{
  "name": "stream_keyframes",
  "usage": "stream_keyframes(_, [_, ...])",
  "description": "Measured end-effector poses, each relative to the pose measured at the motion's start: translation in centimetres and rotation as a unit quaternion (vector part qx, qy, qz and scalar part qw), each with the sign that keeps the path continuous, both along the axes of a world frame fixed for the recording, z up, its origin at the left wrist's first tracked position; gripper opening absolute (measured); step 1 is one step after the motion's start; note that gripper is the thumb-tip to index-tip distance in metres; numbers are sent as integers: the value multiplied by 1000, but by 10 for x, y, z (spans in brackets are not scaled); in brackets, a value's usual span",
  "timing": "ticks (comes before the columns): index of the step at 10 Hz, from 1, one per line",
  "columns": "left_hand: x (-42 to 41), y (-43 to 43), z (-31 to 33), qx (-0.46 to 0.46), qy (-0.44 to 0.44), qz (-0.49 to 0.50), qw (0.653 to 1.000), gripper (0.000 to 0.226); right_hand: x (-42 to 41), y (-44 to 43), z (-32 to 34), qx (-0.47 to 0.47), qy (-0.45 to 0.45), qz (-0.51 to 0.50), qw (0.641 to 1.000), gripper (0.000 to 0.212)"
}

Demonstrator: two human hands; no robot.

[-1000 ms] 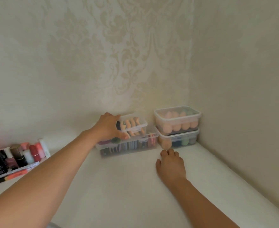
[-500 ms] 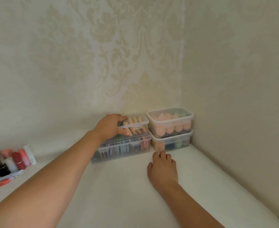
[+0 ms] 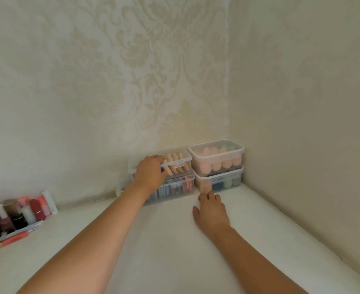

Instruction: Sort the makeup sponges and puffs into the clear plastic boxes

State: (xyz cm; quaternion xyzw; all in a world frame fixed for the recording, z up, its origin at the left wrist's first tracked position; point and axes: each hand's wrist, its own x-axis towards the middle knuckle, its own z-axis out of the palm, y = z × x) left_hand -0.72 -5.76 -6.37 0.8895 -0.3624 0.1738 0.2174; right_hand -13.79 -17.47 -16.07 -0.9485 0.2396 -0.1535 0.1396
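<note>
At 8 o'clock in the view a shallow tray (image 3: 15, 235) holds small red, pink, white and dark cosmetic bottles (image 3: 29, 211). Toward 6 o'clock the left hand (image 3: 150, 172) grips a small lidded clear plastic box (image 3: 181, 161) of orange finger-shaped puffs (image 3: 173, 158), stacked on a long clear plastic box (image 3: 175, 187) of mixed coloured items. At its 3 o'clock, making four boxes in two stacks, an upper clear lidded tub (image 3: 217, 154) with peach egg-shaped sponges (image 3: 215, 165), four in front, sits on a lower clear tub (image 3: 223, 180) with peach and green ones, while the right hand (image 3: 211, 213) lies flat and relaxed on the white surface (image 3: 164, 240) at 6 o'clock of that stack.
</note>
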Motion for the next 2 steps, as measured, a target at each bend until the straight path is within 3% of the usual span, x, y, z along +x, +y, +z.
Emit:
stream_keyframes(1, [-11,14,2,-34,16,-12,999,38,-6,-7,5,-7,37,40,999,40])
stream_keyframes(2, [-29,31,13,-76,85,-19,993,42,-13,-23,28,86,104,120,984,33])
